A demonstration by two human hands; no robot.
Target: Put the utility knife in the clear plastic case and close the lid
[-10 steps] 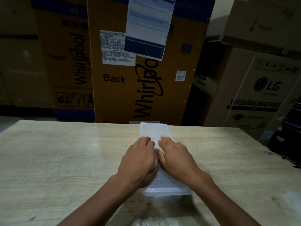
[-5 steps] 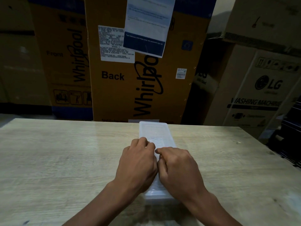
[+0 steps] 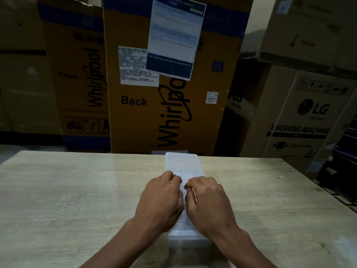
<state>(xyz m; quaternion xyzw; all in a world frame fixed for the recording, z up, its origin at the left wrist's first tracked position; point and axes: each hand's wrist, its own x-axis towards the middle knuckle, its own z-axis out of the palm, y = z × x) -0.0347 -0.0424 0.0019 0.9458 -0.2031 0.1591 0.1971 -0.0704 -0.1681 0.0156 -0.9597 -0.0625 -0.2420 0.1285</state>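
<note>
A long clear plastic case (image 3: 181,163) lies lengthwise on the wooden table (image 3: 67,190), its lid down flat. My left hand (image 3: 160,202) rests on the lid's left half and my right hand (image 3: 208,204) on its right half, side by side. The fingers of both are curled under and press on the lid. The hands cover the case's middle; only its far end and near end show. The utility knife is not visible; the cloudy plastic and my hands hide what is inside.
Tall Whirlpool cardboard boxes (image 3: 170,113) stand right behind the table's far edge. An LG washing machine box (image 3: 309,117) stands at the back right, and dark crates (image 3: 345,161) sit beyond the table's right edge.
My fingers lay flat and stretched on the lid; they have since curled under, and both hands have slid a little toward me along the case.
</note>
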